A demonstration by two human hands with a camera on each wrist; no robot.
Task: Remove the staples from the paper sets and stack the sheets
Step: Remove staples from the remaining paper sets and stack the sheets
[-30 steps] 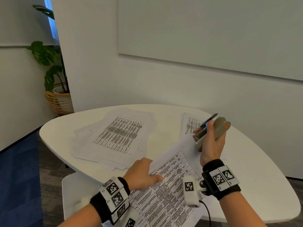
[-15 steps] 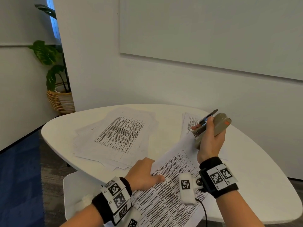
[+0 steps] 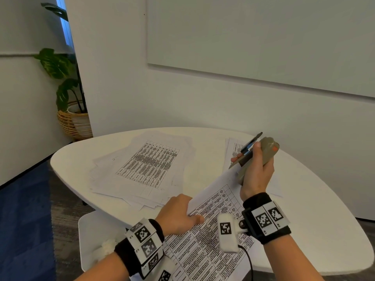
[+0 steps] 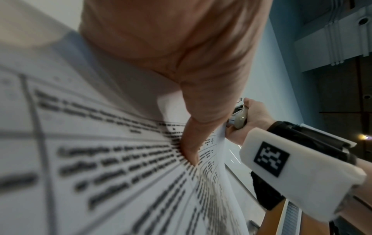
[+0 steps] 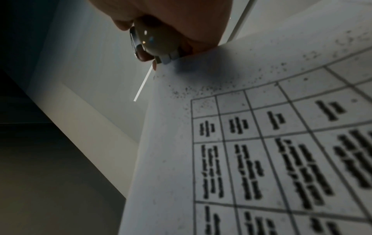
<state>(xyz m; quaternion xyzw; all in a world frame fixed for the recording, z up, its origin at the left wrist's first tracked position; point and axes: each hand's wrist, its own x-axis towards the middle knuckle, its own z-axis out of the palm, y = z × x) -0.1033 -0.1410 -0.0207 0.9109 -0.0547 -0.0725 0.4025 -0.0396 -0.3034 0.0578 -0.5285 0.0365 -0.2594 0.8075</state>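
On the white table [image 3: 308, 220] my left hand [image 3: 180, 213] grips the left edge of a printed paper set [image 3: 211, 234], thumb [image 4: 191, 143] pressed on top. The set slopes up toward my right hand [image 3: 256, 171], which grips a beige stapler-like tool [image 3: 266, 152] with a dark metal blade. The tool's lower end meets the set's far corner. In the right wrist view the tool [image 5: 157, 39] sits right at the paper [image 5: 261, 143] corner. No staple can be made out. A loose pile of sheets [image 3: 150, 163] lies at the table's left.
More printed paper [image 3: 233, 149] lies behind the tool at the back right. A white seat [image 3: 91, 238] stands below the table's near-left edge. A potted plant in a wicker basket [image 3: 74, 122] stands by the wall at the left.
My right hand has risen slightly with the tool, drawing the paper's far corner up with it. The left hand has stayed on the paper's edge.
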